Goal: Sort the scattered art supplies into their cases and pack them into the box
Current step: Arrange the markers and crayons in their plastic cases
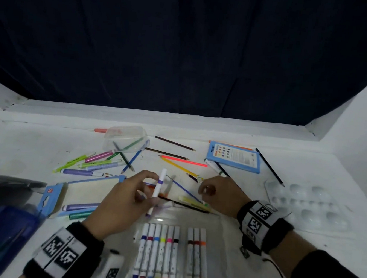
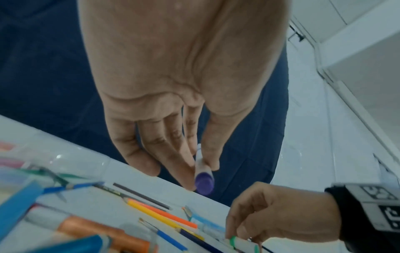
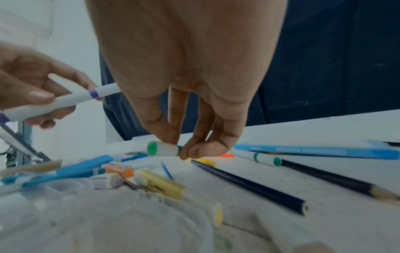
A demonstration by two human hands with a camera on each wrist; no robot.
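My left hand [image 1: 150,194] holds a white marker with a purple band [image 1: 158,188] above the table, pinched between thumb and fingers; its purple end [image 2: 203,181] shows in the left wrist view. My right hand [image 1: 204,190] is down on the table, its fingertips pinching a white marker with a green cap [image 3: 164,148]. The head view hides that green marker under the hand. In front of me lies a clear marker case [image 1: 219,243] with several capped markers [image 1: 158,253] lined up in it. A second green marker [image 3: 259,156] lies beside the blue box.
A blue coloured-pencil box [image 1: 234,157] lies at the back right, an open blue pencil case [image 1: 88,188] at left. Loose pencils [image 1: 182,160] and highlighters [image 1: 90,163] are scattered mid-table. A clear tub [image 1: 126,138], a white palette [image 1: 306,206] and a dark blue box [image 1: 1,233] stand around.
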